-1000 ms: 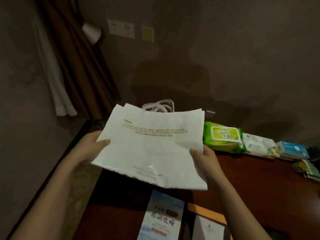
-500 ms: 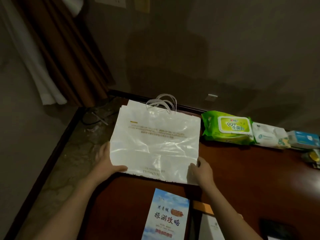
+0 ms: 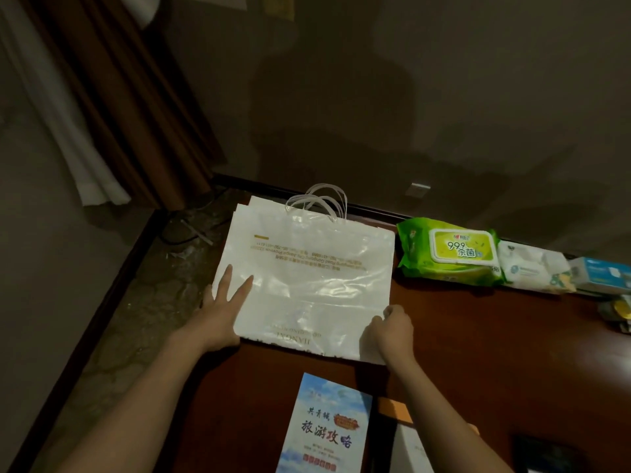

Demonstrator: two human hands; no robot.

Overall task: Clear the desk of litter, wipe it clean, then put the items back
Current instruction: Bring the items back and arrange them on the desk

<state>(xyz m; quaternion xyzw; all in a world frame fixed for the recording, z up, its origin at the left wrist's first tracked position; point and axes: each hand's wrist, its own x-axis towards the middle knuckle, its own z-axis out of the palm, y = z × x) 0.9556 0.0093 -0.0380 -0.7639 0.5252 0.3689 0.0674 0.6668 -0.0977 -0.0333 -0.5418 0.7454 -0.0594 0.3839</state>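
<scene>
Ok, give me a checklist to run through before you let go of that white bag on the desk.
1. White bag lies flat on the desk: ok, though its left edge reaches the desk's left edge.
2. Left hand presses the bag with straight fingers: ok.
3. Right hand pinches the bag's near right corner: ok, release it last.
4. Bag handles sit at the far edge by the wall: ok.
5. Green wipes pack clear of the bag: ok, a narrow gap shows.
6. Brochure clear of the bag's near edge: ok.
7. Desk wiped under the bag: cannot tell.
</scene>
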